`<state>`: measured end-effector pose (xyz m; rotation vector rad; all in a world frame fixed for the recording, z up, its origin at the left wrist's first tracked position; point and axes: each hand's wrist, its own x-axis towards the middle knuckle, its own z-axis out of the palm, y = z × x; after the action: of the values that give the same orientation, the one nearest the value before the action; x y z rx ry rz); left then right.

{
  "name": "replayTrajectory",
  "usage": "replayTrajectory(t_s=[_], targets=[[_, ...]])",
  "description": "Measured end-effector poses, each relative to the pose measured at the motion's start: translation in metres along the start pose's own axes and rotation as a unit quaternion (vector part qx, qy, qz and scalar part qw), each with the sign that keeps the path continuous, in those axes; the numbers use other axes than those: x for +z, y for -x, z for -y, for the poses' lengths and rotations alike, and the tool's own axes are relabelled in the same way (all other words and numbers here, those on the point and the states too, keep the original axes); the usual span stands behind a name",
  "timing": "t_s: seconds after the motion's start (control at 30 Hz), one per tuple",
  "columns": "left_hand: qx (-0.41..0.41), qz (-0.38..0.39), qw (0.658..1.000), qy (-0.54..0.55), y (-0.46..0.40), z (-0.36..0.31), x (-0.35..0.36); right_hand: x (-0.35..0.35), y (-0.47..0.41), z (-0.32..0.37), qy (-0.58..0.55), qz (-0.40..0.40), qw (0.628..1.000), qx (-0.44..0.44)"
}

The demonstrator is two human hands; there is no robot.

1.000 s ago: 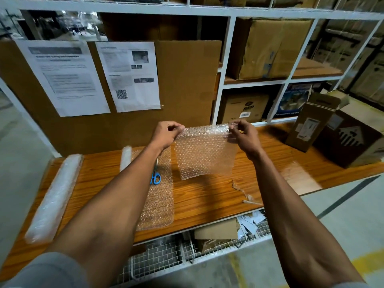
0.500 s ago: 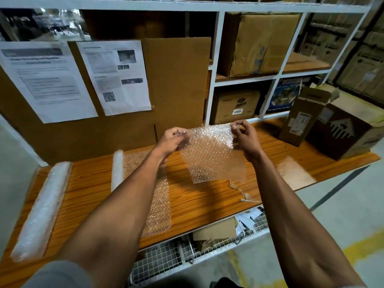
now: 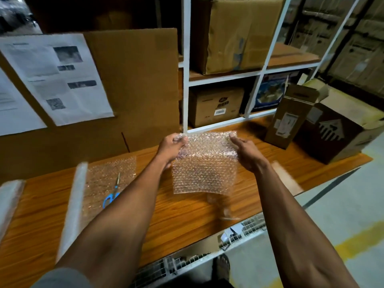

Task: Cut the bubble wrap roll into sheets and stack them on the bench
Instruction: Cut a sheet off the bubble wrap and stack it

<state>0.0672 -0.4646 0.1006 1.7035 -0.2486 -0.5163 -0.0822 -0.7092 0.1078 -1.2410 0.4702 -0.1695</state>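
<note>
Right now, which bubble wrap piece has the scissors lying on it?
The flat bubble wrap sheet lying on the bench's left, with blue-handled scissors on top. The other sheet hangs between both hands.

Over the last second the clear square bubble wrap sheet (image 3: 204, 169) has come lower toward the orange wooden tabletop (image 3: 187, 215), carried rightward, away from the unrolled strip. The right hand (image 3: 247, 151) now has its fingers stretched more along the top edge.

- Dim, warm light from overhead; my bench (image 3: 187, 208) glows orange, the shelves (image 3: 228, 77) stay murky.
- Motion blur smears the posted papers (image 3: 60, 77) and edges — wide-angle bending at the corners.
</note>
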Motion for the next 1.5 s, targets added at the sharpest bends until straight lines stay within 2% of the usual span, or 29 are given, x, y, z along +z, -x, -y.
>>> replayTrajectory(t_s=[0.07,0.23,0.43,0.53,0.63,0.77,0.9,1.17,1.3,1.4,1.43,1.5], targets=[[-0.008,-0.016,1.0,-0.016,-0.022,-0.001,0.025,-0.032,-0.019,0.004,0.004,0.034,0.999,0.028],[-0.056,-0.044,0.997,-0.031,-0.08,0.011,0.088,-0.098,-0.075,0.012,0.072,0.028,0.994,0.075],[-0.114,-0.059,0.989,-0.074,-0.144,0.044,0.148,-0.156,-0.143,0.01,0.204,-0.036,0.972,0.109],[-0.118,-0.07,0.984,-0.11,-0.17,0.047,0.173,-0.179,-0.183,0.009,0.295,-0.037,0.952,0.08],[-0.111,-0.08,0.976,-0.17,-0.192,0.044,0.191,-0.196,-0.219,0.007,0.403,-0.059,0.913,0.031],[-0.111,-0.094,0.955,-0.257,-0.23,0.05,0.205,-0.209,-0.264,-0.007,0.484,-0.085,0.871,-0.016],[-0.128,-0.115,0.94,-0.295,-0.257,0.055,0.216,-0.222,-0.301,-0.025,0.494,-0.099,0.864,-0.023],[-0.115,-0.14,0.933,-0.312,-0.301,0.065,0.222,-0.236,-0.35,-0.04,0.519,-0.118,0.846,-0.033],[-0.096,-0.163,0.917,-0.35,-0.323,0.075,0.219,-0.236,-0.363,-0.047,0.486,-0.124,0.865,-0.009],[-0.099,-0.171,0.911,-0.363,-0.331,0.079,0.219,-0.225,-0.357,-0.04,0.409,-0.13,0.903,-0.012],[-0.102,-0.174,0.905,-0.374,-0.331,0.079,0.22,-0.22,-0.353,-0.037,0.443,-0.124,0.887,-0.039],[-0.096,-0.183,0.887,-0.413,-0.327,0.079,0.221,-0.213,-0.345,-0.037,0.56,-0.11,0.814,-0.107]])
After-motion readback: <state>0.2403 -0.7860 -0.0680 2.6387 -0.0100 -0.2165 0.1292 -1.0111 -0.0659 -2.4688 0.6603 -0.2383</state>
